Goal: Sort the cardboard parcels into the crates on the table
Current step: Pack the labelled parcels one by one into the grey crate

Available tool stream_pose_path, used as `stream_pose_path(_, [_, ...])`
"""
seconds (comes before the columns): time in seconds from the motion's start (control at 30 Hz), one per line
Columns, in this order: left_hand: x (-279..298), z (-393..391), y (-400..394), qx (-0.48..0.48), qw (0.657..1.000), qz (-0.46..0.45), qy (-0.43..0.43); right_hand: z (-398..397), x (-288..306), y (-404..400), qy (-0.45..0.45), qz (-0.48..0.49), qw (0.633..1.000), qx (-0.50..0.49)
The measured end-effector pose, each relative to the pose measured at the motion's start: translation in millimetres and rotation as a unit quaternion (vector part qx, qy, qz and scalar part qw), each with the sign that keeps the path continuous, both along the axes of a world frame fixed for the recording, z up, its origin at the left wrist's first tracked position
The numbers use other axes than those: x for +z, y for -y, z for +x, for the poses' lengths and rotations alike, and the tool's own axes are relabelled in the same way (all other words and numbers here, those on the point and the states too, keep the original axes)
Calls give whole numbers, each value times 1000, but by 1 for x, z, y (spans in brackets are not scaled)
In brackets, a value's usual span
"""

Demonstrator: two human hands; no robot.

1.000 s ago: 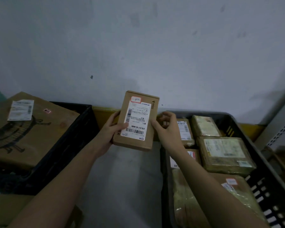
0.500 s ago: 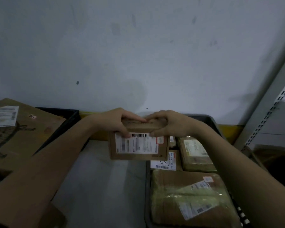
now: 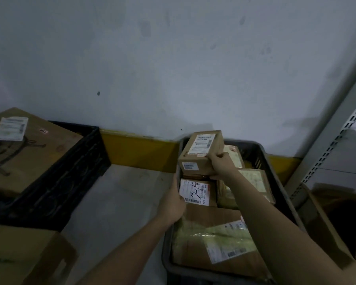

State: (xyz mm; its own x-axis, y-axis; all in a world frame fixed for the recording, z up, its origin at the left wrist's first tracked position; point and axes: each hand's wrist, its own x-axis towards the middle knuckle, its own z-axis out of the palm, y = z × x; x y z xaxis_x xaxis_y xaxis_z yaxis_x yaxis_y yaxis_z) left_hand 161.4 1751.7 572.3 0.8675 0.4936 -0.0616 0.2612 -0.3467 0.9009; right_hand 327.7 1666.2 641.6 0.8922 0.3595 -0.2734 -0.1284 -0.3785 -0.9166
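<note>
A right hand (image 3: 221, 164) grips a small labelled parcel (image 3: 201, 153) above the far end of a grey crate (image 3: 280, 190) at 2 o'clock on the counter (image 3: 115, 202); the left hand (image 3: 173, 204) clasps the near left edge of a second parcel (image 3: 196, 192) lying inside it. A black crate (image 3: 74, 173) at 9 o'clock carries a large box (image 3: 27, 149)

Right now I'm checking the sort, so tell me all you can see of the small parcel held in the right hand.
The small parcel is a plain brown cardboard box with a white barcode label on top and a smaller one on its near side. It tilts over the grey crate, above other parcels. The right hand grips its near right corner.
</note>
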Motion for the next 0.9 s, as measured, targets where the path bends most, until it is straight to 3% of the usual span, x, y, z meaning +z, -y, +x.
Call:
stream_pose_path(0.1, [3,-2,5,16,1000,21,11,8,-1,-11,161,-181,970,28])
stream_pose_path(0.2, [6,0,6,25,999,46,-5,24,-7,-13,181,-250,949,67])
stream_pose_path(0.47, [6,-1,7,43,992,105,-60,22,-16,1,236,-241,939,68])
stream_pose_path(0.6, [9,-6,-4,56,981,151,-110,5,-4,22,303,-174,935,59])
stream_pose_path(0.9, [53,-108,-86,131,958,229,-117,-113,28,-22,300,-94,910,271])
